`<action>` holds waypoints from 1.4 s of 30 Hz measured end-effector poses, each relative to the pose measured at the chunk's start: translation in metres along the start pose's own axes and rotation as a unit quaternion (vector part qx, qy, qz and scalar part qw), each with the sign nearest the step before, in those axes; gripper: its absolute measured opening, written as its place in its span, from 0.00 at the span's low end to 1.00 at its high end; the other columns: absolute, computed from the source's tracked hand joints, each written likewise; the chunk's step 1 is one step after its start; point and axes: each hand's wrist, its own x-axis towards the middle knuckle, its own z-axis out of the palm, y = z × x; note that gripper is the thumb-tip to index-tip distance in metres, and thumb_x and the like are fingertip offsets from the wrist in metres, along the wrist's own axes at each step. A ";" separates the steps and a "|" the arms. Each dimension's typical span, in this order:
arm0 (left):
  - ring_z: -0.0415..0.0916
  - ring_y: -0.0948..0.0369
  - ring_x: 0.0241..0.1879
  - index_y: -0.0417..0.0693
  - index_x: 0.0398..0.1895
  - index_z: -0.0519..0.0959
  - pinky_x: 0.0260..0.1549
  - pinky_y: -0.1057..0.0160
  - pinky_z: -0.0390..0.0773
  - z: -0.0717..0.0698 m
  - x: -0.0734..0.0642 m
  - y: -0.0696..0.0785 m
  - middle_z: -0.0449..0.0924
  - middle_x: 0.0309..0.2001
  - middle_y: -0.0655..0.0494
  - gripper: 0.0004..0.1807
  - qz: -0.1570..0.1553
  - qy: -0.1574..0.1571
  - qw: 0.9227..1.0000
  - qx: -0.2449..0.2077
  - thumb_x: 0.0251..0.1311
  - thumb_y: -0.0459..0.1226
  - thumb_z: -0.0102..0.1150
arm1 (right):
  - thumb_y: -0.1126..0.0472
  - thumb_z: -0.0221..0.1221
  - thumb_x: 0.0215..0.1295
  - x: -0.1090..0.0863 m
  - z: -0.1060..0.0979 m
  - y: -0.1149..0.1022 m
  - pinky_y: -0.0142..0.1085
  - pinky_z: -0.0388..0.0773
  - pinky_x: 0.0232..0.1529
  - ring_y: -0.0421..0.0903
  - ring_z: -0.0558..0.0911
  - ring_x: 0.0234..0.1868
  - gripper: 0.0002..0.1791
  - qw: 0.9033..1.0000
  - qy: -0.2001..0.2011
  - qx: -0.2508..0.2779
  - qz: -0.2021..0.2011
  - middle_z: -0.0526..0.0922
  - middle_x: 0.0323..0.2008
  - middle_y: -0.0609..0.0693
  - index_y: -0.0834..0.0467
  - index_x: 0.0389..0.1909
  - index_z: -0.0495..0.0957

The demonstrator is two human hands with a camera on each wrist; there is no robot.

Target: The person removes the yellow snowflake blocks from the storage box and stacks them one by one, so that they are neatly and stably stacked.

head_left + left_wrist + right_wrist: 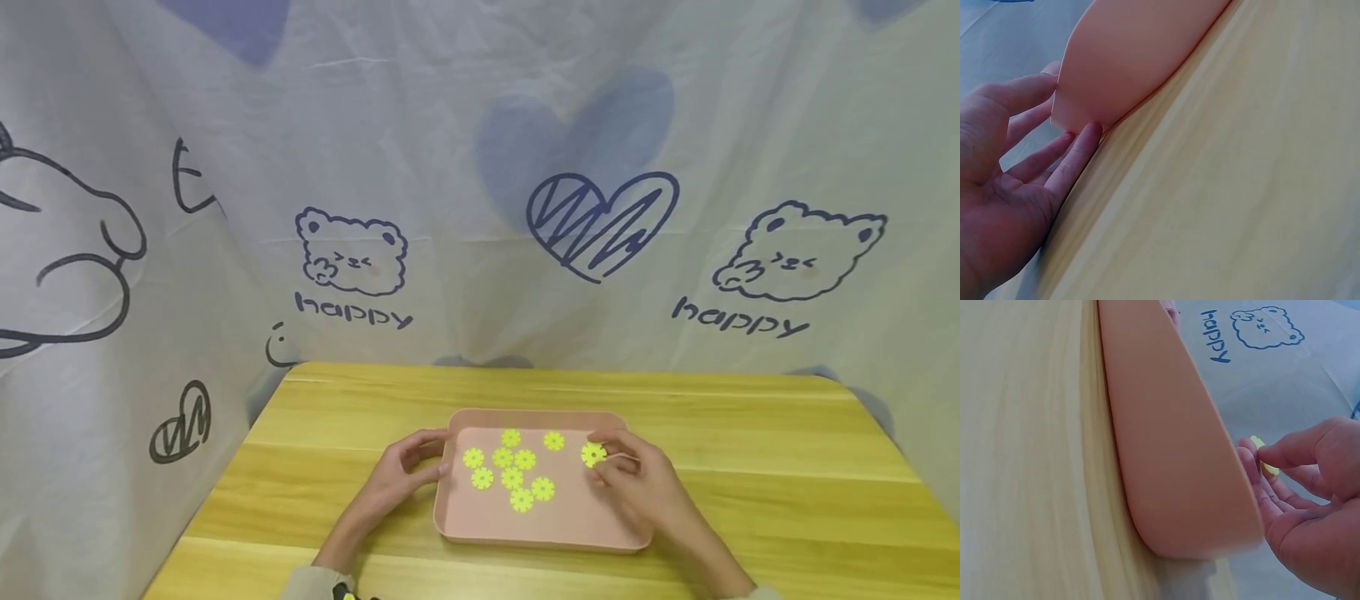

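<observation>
A shallow pink tray with rounded corners lies on the table, several yellow notched plastic discs flat on its left half. At the tray's left end my left hand has its fingers spread; in the left wrist view fingertips touch the outer wall. Over the right end, my right hand pinches one yellow notched disc between thumb and fingers, with its face and centre hole showing. A thin pale strand lies beside the disc at the fingers. The right wrist view shows this disc edge-on.
The wooden table extends around the tray on all sides. Behind it and to the left hangs a pale cloth printed with bears, hearts and the word happy. A light sleeve shows at the left wrist.
</observation>
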 end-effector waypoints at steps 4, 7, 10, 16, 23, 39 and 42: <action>0.70 0.42 0.67 0.38 0.68 0.73 0.67 0.50 0.72 0.000 0.001 -0.001 0.73 0.68 0.40 0.28 0.010 0.000 1.000 -0.012 0.65 0.31 0.68 | 0.74 0.66 0.63 -0.006 -0.013 0.002 0.32 0.85 0.43 0.43 0.84 0.39 0.21 1.000 0.005 -0.009 -0.016 0.83 0.51 0.61 0.65 0.57 0.79; 0.71 0.41 0.66 0.36 0.68 0.73 0.65 0.53 0.74 0.001 0.000 -0.001 0.72 0.67 0.38 0.28 0.017 -0.005 1.000 -0.019 0.65 0.30 0.67 | 0.73 0.69 0.62 -0.009 -0.022 0.006 0.32 0.85 0.44 0.44 0.86 0.42 0.22 0.999 0.007 -0.009 -0.047 0.82 0.53 0.63 0.66 0.57 0.79; 0.72 0.41 0.65 0.36 0.68 0.73 0.63 0.56 0.76 0.001 0.000 -0.002 0.73 0.67 0.37 0.28 0.022 -0.006 1.000 -0.019 0.65 0.30 0.67 | 0.75 0.69 0.61 -0.011 -0.029 0.009 0.32 0.86 0.43 0.47 0.87 0.42 0.23 0.996 0.008 -0.012 -0.083 0.82 0.52 0.66 0.69 0.57 0.78; 0.73 0.42 0.64 0.39 0.67 0.74 0.62 0.58 0.76 -0.001 -0.002 -0.003 0.74 0.65 0.39 0.27 0.019 0.003 1.000 -0.010 0.65 0.30 0.67 | 0.74 0.69 0.61 -0.008 -0.037 0.012 0.30 0.85 0.43 0.45 0.85 0.41 0.22 0.995 0.017 -0.028 -0.094 0.85 0.46 0.63 0.70 0.57 0.78; 0.73 0.42 0.64 0.39 0.67 0.74 0.63 0.58 0.76 0.000 -0.001 -0.002 0.74 0.66 0.39 0.27 0.015 0.002 1.000 -0.018 0.65 0.30 0.67 | 0.74 0.67 0.63 -0.005 -0.048 0.022 0.31 0.85 0.45 0.45 0.84 0.43 0.21 0.998 0.031 -0.028 -0.046 0.85 0.46 0.61 0.68 0.57 0.78; 0.72 0.40 0.65 0.36 0.67 0.73 0.59 0.63 0.78 0.000 0.001 -0.002 0.72 0.67 0.37 0.27 0.011 -0.001 1.000 -0.024 0.65 0.29 0.67 | 0.72 0.70 0.60 -0.002 -0.076 0.052 0.28 0.83 0.40 0.35 0.79 0.38 0.20 0.990 0.065 -0.107 -0.057 0.84 0.39 0.55 0.67 0.53 0.81; 0.72 0.40 0.65 0.36 0.67 0.73 0.60 0.64 0.78 0.001 0.001 -0.002 0.73 0.67 0.37 0.27 0.010 -0.001 1.000 -0.026 0.65 0.29 0.67 | 0.70 0.70 0.60 -0.001 -0.079 0.056 0.28 0.82 0.39 0.36 0.79 0.36 0.20 0.990 0.063 -0.120 -0.039 0.83 0.36 0.53 0.66 0.53 0.82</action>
